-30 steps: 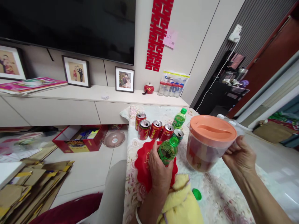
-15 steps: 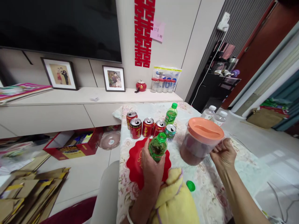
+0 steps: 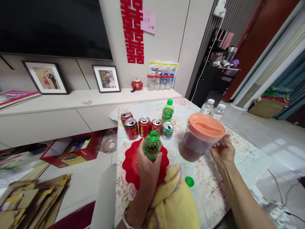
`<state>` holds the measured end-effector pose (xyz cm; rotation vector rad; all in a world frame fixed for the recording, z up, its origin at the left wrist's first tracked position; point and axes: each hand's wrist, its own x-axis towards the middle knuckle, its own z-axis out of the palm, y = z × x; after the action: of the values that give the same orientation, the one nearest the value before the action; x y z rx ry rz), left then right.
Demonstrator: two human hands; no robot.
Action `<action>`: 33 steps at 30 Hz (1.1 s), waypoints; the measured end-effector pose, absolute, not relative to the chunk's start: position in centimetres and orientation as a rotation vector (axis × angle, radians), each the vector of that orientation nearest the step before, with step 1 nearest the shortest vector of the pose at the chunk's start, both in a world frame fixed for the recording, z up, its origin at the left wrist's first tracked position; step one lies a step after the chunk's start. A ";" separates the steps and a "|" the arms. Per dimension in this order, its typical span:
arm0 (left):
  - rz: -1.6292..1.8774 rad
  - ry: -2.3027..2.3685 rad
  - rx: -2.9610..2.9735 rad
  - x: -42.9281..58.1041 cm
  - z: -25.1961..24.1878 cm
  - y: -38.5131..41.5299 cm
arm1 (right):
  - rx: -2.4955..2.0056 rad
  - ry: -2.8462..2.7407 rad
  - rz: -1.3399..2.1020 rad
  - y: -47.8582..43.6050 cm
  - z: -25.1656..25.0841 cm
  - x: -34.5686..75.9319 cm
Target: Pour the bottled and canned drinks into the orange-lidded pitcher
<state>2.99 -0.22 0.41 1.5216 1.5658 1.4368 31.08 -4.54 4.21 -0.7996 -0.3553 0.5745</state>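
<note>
Your left hand (image 3: 148,167) is closed round a translucent green plastic bottle (image 3: 152,147) with dark contents, the fingers along its left side and the thumb on its right. The bottle rises out of this grasp, its uncapped mouth above the fingertips; its long axis is near upright, mouth uppermost. Your right hand (image 3: 222,151) grasps the right side of a clear plastic pitcher (image 3: 193,146) holding dark reddish-brown liquid, the fingers curled at the handle, which they mostly hide. The pitcher lies left of these fingers, its orange round lid (image 3: 206,125) in place; its axis appears to lean, top toward the right hand. Whether its base touches the floral tablecloth (image 3: 209,187) cannot be told.

Beneath your left fingers spreads a red scallop-edged mat (image 3: 131,162). Just beyond them stand four red metal cans (image 3: 144,127), a green-and-white metal can (image 3: 167,131) and a green-capped plastic bottle (image 3: 168,112). Between your forearms lie a yellow cloth (image 3: 177,203) and a green round plastic cap (image 3: 189,181). Two clear white-capped bottles (image 3: 218,112) stand beyond the right fingers, behind the pitcher.
</note>
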 end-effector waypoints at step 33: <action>1.461 1.535 1.491 3.2 0.3 -0.2 | -1.848 -1.625 0.444 -14.9 -1.4 23.4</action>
<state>3.20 -0.19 0.30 1.4910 1.5346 1.4613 23.38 -14.89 -1.35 -1.8482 -1.6252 0.4444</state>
